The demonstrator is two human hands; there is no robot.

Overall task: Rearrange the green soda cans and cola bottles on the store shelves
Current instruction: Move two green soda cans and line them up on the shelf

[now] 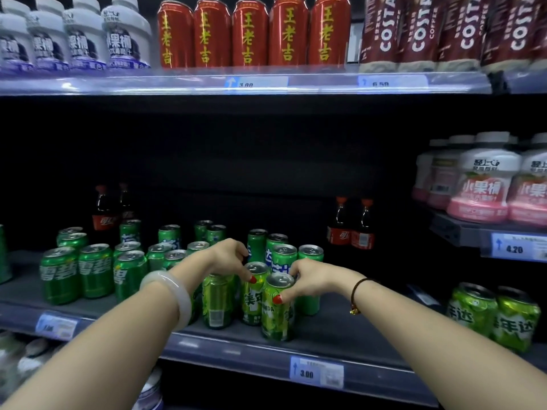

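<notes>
Right hand (310, 279) pinches the top rim of the front lime-green can (276, 309), thumb on its near wall, fingers closed over the lid. Left hand (229, 257) grips the rim of the second lime-green can (254, 294) just behind, at 11 o'clock. Both cans stand upright near the front edge of the middle shelf (340, 335), touching each other (glossy labels, silver tops). A third lime-green can (217, 303) stands beside them at 9 o'clock. Darker green soda cans (94, 273) crowd the shelf from 9 to 12 o'clock; cola bottles (350, 224) stand at the back at 1 o'clock, and two more (114, 207) at 11 o'clock.
</notes>
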